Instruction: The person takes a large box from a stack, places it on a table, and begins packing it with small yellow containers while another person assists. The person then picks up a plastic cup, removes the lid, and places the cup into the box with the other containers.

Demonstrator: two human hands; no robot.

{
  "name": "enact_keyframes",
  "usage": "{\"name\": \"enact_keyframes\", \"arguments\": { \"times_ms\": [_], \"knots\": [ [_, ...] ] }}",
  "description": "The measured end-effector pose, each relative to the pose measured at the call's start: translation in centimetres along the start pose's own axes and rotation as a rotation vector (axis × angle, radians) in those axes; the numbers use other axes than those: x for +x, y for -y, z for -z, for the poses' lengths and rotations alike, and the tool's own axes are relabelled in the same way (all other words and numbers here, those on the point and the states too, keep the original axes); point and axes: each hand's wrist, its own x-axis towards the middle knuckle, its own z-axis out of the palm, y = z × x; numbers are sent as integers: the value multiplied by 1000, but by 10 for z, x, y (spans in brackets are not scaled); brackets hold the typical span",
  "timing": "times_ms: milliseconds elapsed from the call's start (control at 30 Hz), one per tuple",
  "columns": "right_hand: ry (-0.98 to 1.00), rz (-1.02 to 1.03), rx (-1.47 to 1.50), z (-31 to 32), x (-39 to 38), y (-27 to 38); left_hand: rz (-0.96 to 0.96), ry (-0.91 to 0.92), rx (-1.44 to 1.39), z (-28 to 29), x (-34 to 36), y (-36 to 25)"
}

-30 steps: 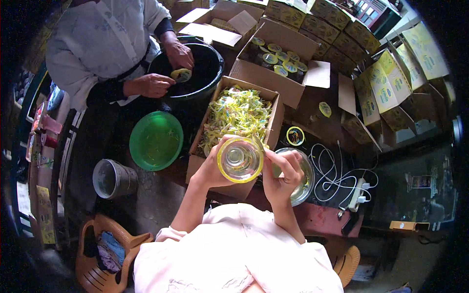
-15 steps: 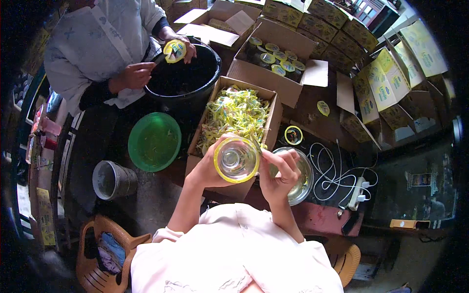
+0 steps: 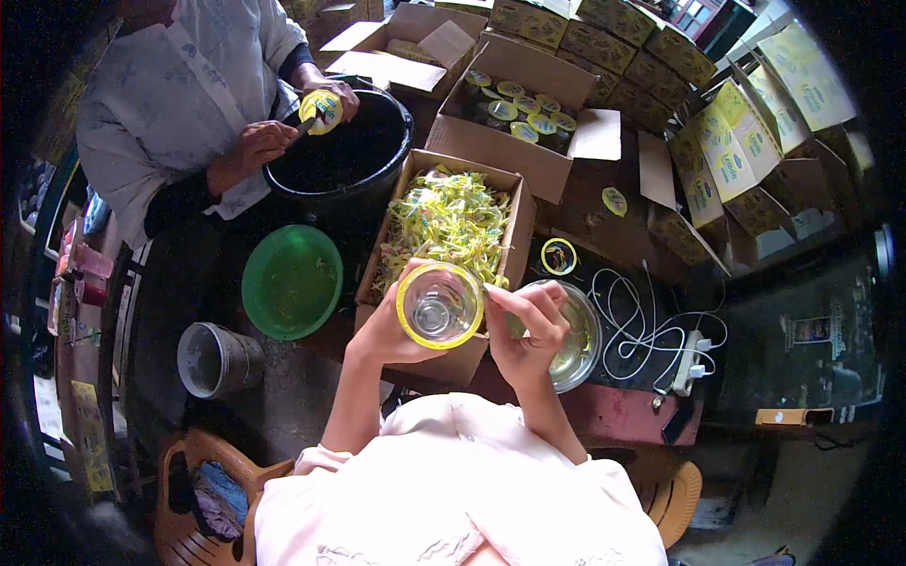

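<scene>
Your left hand (image 3: 389, 328) fingers wrap around a clear jar (image 3: 439, 305) with a yellow rim; your right hand (image 3: 528, 325) pinches at its rim. The jar hovers over the near edge of a box (image 3: 451, 222) of yellow scraps.

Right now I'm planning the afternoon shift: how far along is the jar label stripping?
Done: a cardboard box heaped with yellow label scraps. In hand: the left hand holds a clear jar with a yellow band on its rim, and the right hand picks at that rim. Left: another box of jars with yellow lids.
</scene>
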Motion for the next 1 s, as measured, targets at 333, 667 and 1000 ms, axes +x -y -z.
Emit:
{"name": "enact_keyframes", "arguments": {
  "times_ms": [333,667,1000],
  "knots": [
    [-6,54,-36,-2,-3,2,6,21,-93,3,0,3],
    [-38,7,-42,2,-7,6,49,-52,-288,-5,-2,5],
    [-31,-41,11,8,-9,4,-28,-6,-205,-7,-4,-4]
  ]
}}
